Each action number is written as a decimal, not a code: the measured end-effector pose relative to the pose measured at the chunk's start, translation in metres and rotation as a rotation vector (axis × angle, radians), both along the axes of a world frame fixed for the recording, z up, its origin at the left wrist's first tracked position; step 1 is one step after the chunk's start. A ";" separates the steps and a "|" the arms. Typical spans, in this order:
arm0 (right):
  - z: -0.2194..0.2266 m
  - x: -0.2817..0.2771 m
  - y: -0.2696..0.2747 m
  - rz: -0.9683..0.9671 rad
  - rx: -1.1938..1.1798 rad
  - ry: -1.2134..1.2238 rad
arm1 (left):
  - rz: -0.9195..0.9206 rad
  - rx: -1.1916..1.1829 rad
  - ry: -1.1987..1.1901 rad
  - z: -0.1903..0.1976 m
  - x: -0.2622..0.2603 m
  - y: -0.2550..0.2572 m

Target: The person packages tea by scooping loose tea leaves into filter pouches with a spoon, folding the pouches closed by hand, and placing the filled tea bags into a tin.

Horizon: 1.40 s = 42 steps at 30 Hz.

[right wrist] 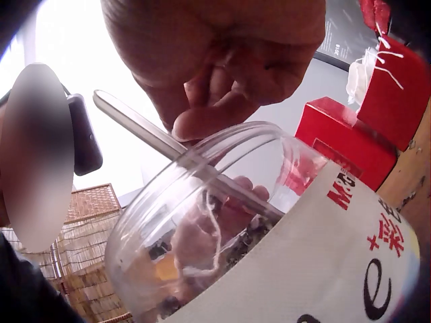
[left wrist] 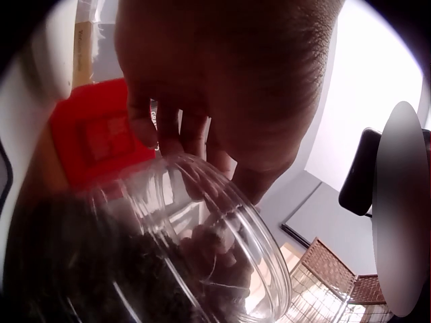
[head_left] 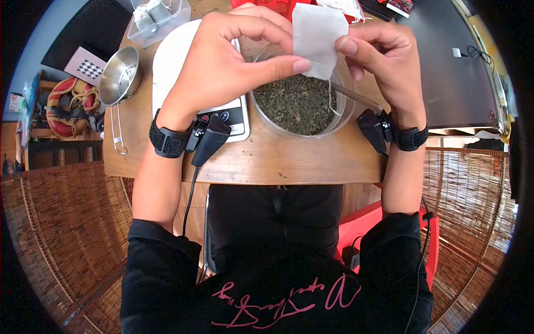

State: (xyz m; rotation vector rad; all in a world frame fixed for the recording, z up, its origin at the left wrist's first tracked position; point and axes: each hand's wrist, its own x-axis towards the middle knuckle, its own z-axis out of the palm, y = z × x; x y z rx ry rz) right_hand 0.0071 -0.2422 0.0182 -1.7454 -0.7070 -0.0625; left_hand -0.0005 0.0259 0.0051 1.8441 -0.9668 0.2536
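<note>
Both hands hold a white empty-looking tea bag [head_left: 320,36] above a clear plastic tub [right wrist: 323,249]. My left hand [head_left: 228,61] has its thumb on the bag's lower left part, the index finger behind it. At the right edge, my right hand [head_left: 386,61] pinches the bag between thumb and fingers. A white string [head_left: 332,100] dangles from the bag over the tub. Dry, dark green crumbled leaves [head_left: 295,108] lie inside the tub. A spoon-like handle [right wrist: 135,121] leans out over the rim, its lower end among the leaves.
A white kitchen scale [head_left: 239,125] lies left of the tub. Farther left are a metal pan with a long handle [head_left: 119,78] and a clear box [head_left: 161,28] with filled white bags. Behind the tub stands a red box [right wrist: 347,134], with white strings nearby.
</note>
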 end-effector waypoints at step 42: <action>0.003 -0.001 0.009 0.035 0.162 0.068 | 0.011 -0.164 0.073 -0.003 0.002 0.002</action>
